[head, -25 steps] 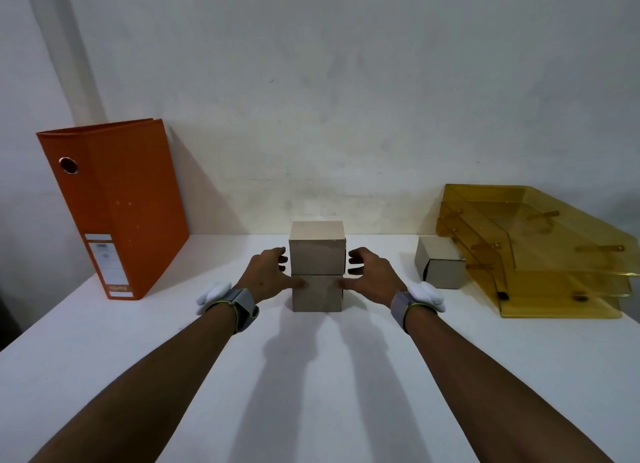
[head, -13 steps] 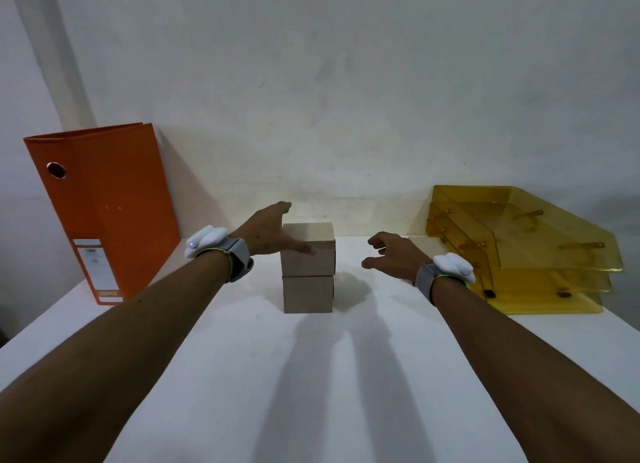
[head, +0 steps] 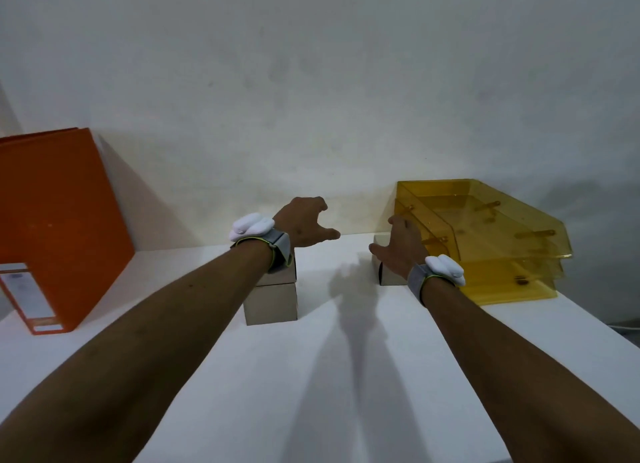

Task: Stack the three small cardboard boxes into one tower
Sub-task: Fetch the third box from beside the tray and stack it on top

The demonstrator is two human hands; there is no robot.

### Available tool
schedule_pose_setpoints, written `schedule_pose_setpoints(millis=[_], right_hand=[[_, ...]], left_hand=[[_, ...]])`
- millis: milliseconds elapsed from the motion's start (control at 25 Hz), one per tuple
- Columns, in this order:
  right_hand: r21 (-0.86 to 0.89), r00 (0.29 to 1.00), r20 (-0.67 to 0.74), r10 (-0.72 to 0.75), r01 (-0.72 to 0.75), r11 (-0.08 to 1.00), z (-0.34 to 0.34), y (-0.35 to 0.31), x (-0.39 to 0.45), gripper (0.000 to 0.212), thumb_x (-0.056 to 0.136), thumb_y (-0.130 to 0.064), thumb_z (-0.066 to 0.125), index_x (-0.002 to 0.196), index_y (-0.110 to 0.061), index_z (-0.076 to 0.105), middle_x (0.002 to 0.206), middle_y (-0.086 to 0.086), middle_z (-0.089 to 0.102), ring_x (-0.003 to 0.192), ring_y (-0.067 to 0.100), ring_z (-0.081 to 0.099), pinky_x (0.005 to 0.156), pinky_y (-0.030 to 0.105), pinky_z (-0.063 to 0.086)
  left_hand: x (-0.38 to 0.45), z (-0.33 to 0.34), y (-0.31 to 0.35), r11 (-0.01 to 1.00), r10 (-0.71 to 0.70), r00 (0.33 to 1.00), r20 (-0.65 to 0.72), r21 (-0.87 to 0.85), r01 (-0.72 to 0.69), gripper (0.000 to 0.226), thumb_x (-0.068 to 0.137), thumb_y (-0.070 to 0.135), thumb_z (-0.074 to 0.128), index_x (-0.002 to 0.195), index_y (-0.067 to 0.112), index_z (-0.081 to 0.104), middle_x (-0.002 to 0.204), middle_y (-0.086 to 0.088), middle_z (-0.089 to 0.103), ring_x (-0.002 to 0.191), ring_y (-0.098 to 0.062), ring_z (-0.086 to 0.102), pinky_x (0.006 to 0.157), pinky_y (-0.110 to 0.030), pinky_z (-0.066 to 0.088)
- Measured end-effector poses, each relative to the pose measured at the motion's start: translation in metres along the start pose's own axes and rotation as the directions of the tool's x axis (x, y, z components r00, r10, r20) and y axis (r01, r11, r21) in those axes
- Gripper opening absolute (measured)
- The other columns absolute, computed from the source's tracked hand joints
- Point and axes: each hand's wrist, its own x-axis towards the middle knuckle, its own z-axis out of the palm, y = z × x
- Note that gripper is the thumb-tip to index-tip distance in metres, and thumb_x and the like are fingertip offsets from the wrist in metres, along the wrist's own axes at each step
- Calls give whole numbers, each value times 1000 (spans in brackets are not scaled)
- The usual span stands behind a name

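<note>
The third small box [head: 385,278] sat on the white surface [head: 311,376], just in front of the lower left corner of the yellow stacked letter trays [head: 485,241], touching or nearly touching them. Most of it was hidden behind the right hand [head: 398,246]; only its left edge and a low strip of its front face showed. That hand was over the box with the palm turned inward and the wrist low, the thumb stretched left across the box's near top edge and the fingers [head: 398,222] spread upward around its far side. Whether the fingers had closed on the cardboard could not be told.

Left of it, well apart, stood the two stacked boxes: the bottom box [head: 272,303] in plain sight on the surface, the upper box [head: 282,275] squarely on top, largely covered by the left wrist and its grey band with a white sensor.

The left hand [head: 304,225] hung in the air beyond and above that stack, holding nothing, palm facing right, fingers loosely curled and apart, thumb pointing toward the right hand. Both forearms reached forward from the bottom corners of the view.

At far left an orange binder [head: 59,227] stood upright against the wall.
</note>
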Motion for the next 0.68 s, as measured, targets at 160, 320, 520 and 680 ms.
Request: schedule_pose_setpoints(millis=[160,320,520,680], right_hand=[[-24,995,-36,92,-93,995,9,23,4,81,77,-35,82,140,-4,42,143,21,46,134,42,44,102,48,47],[-14,984,-34,173,-174,985,27,45,9,95,71,-42,86,145,-6,38,146,21,44,137,41,41,106,48,45],[-17,974,-35,225,-226,974,51,60,12,109,62,-53,90,145,-8,36,144,20,45,135,40,42,104,46,45],[35,972,-38,232,-231,972,62,71,15,111,60,-55,91,143,-7,34,141,20,48,132,40,47,103,48,47]], left_hand=[[22,33,22,998,-40,999,20,-46,41,61,93,40,67,145,10,54,147,-8,58,140,-27,49,112,-39,43],[44,71,31,952,-173,981,89,-239,190,44,97,33,60,132,7,64,138,-13,65,137,-28,52,112,-37,45],[62,115,34,800,-253,937,241,-493,343,24,100,26,48,97,7,63,109,-23,71,101,-32,68,103,-49,55],[76,144,34,709,-247,910,332,-578,403,27,103,28,43,102,6,58,104,-17,61,95,-29,59,106,-51,53]])
